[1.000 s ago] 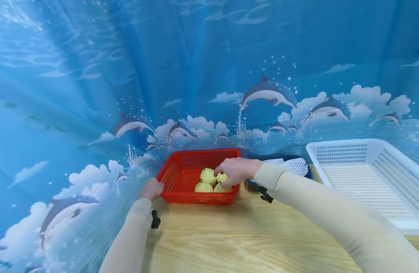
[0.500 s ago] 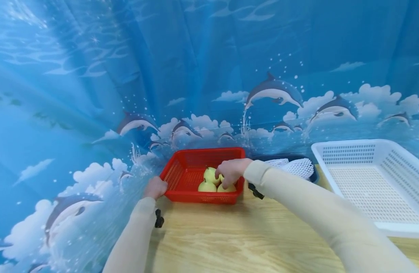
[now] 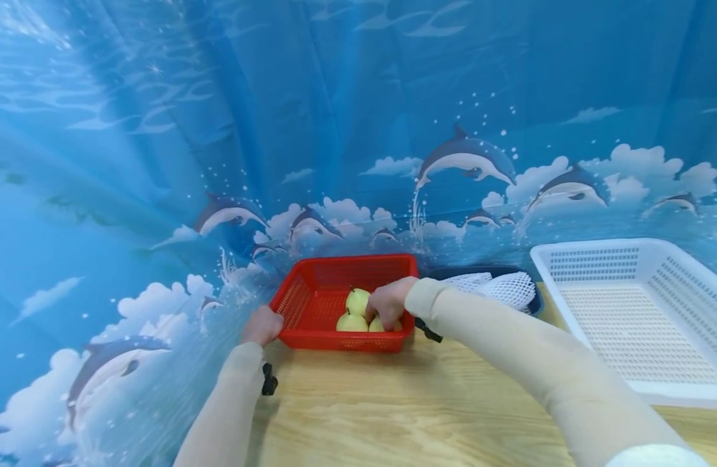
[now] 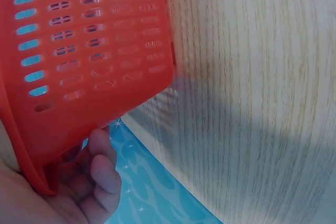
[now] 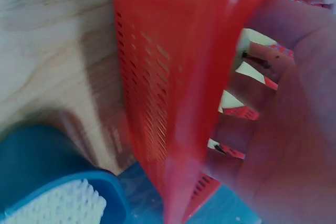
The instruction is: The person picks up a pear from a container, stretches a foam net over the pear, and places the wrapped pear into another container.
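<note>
Biggest of all, the blue dolphin curtain (image 3: 335,130) hangs beyond my fingers, and the wooden table (image 3: 358,402) spreads beneath them. Well out to the right of my right fingers sits the white basket (image 3: 679,392). The red basket (image 3: 341,341) lies between my hands: my left hand (image 3: 262,325) has its fingers curled round the rim at the near left corner, while my right hand (image 3: 390,301) is down inside the other end. Just right of those fingers, outside the wall, is a dark tub (image 5: 37,153) with white foam nets (image 3: 510,290) in it. Smallest, the yellow pears (image 3: 357,301) crowd under and left of my right fingertips; whether I grip one, I cannot tell. I judge this is pear handling with the basket steadied; the next move calls for sure, gentle fingers that don't knock the neighbours.
</note>
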A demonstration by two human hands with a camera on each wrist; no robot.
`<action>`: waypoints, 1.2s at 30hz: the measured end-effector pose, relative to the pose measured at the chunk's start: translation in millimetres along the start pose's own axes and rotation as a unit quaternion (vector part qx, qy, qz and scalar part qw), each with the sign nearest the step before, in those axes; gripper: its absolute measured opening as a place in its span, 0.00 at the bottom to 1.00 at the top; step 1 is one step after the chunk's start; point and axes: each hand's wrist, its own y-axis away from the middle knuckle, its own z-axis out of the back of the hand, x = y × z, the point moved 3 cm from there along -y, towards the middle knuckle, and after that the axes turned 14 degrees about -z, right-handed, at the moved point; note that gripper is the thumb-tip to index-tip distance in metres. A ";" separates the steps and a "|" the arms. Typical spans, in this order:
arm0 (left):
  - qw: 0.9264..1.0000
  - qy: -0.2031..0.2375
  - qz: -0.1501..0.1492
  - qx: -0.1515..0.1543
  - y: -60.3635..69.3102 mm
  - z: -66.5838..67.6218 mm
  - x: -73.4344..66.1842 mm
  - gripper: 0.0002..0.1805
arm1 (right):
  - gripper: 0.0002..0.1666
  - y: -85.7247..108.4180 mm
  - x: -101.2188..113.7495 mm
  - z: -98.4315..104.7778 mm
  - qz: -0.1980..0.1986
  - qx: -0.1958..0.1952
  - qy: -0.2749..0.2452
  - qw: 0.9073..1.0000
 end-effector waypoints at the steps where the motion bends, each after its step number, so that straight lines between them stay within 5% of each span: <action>1: 1.000 -0.001 -0.001 0.001 0.2 -0.2 -0.2 0.17 | 0.37 -1.2 0.1 -1.7 -0.002 0.001 0.004 1.000; 19: 1.000 0.000 0.001 0.000 0.1 1.9 -4.3 0.18 | 0.36 -14.2 -4.8 -14.4 -0.005 -0.018 -0.012 1.000; 36: 1.000 0.018 0.022 0.004 1.7 -1.2 -1.6 0.17 | 0.37 11.6 -10.6 7.7 0.034 -0.063 -0.011 0.997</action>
